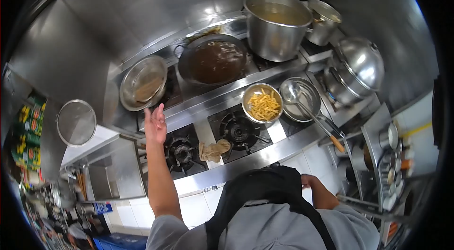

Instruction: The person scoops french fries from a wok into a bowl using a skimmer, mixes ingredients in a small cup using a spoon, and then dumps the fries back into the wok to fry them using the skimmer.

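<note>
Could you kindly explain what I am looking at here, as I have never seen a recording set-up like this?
Certainly. There is no robot: a person works with two bare hands. The single picture comes from a camera on their head, looking forward and down; its wide lens bends the edges.

Ahead is a stove. At the back stand a metal bowl, a wok of dark liquid and a large pot. Nearer are a bowl of fries, a pan with a ladle resting in it, and a crumpled cloth.

The left hand is open beside the metal bowl and looks empty; the right hand is partly hidden, so I cannot tell what it holds.
</note>
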A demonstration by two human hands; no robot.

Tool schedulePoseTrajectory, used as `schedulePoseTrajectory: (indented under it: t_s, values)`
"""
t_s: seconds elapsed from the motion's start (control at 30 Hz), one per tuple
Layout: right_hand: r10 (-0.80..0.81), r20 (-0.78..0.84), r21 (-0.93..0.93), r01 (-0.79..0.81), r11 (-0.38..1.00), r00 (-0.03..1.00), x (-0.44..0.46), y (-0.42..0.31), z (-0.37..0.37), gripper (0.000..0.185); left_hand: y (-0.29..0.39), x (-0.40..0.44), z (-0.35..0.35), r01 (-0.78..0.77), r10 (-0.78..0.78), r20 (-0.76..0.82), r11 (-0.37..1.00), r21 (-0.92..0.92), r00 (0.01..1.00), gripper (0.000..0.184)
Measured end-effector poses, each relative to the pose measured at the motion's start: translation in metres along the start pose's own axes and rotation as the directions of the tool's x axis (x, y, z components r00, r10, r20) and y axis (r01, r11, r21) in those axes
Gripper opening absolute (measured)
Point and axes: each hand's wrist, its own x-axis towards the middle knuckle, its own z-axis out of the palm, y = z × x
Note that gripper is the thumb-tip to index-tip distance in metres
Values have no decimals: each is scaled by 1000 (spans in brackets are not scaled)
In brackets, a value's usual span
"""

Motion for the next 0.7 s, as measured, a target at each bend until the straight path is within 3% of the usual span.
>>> schedulePoseTrajectory:
  t_s: [0.03, 0.07, 0.1, 0.13, 0.17, 0.2, 0.27, 0.33, 0.37, 0.43, 0.47, 0.53, 0.57, 0.6, 0.7]
  values:
    - [-22, -82, 7, 23, 1000, 996, 3, -6, 3, 34, -10, -22, 28, 67, -68, 24, 997, 36, 997, 50]
    - [-88, -284, -102, 61, 993, 955, -16, -30, 21, 31, -24, -37, 43, 129, -132, 42, 989, 70, 990, 56]
    - [-172, -384, -159, 118, 980, 907, -5, -34, 17, 30, -48, -37, 28, 216, -251, 151, 952, 216, 956, 58]
    - [-311, -485, -304, 176, 936, 817, 7, -41, 11, 31, -77, -30, 12, 274, -374, 239, 890, 364, 896, 60]
    - [-570, -552, -485, 322, 813, 608, 45, -32, -5, 23, -112, -23, 10, 243, -412, 191, 788, 565, 891, 58]
    - [-624, -604, -502, 371, 781, 496, 32, -58, 1, 23, -151, -22, 12, 204, -437, 137, 645, 736, 889, 56]
    - [-552, -597, -187, 568, 802, 582, -23, -127, 30, 21, -217, -16, 33, 239, -445, -20, 442, 865, 895, 49]
    - [-605, -533, -117, 657, 745, 591, -37, -175, 36, 20, -265, -9, 60, 238, -359, -96, 376, 895, 928, 48]
    - [-639, -528, -120, 696, 708, 559, -44, -197, 42, 20, -284, -2, 72, 220, -270, -150, 254, 942, 951, 51]
    - [-645, -468, -98, 690, 717, 605, -44, -228, 42, 20, -309, 7, 94, 188, -112, -185, 9, 982, 976, 51]
    - [-635, -438, -70, 681, 729, 636, -44, -239, 42, 20, -321, 17, 89, 194, -110, -192, 8, 981, 975, 51]
    - [-641, -378, -92, 662, 744, 668, -35, -251, 35, 20, -350, 42, 66, 402, -380, -335, 110, 909, 862, 42]
    - [-643, -323, -114, 646, 755, 695, -32, -255, 30, 20, -358, 42, 65, 371, -293, -310, 182, 911, 905, 38]
    - [-640, -318, -101, 646, 757, 700, -30, -256, 24, 20, -361, 42, 62, 375, -290, -318, 170, 911, 903, 38]
    - [-597, -239, -16, 612, 791, 766, -23, -245, 15, 21, -349, 37, 66, 331, -269, -242, 359, 873, 932, 32]
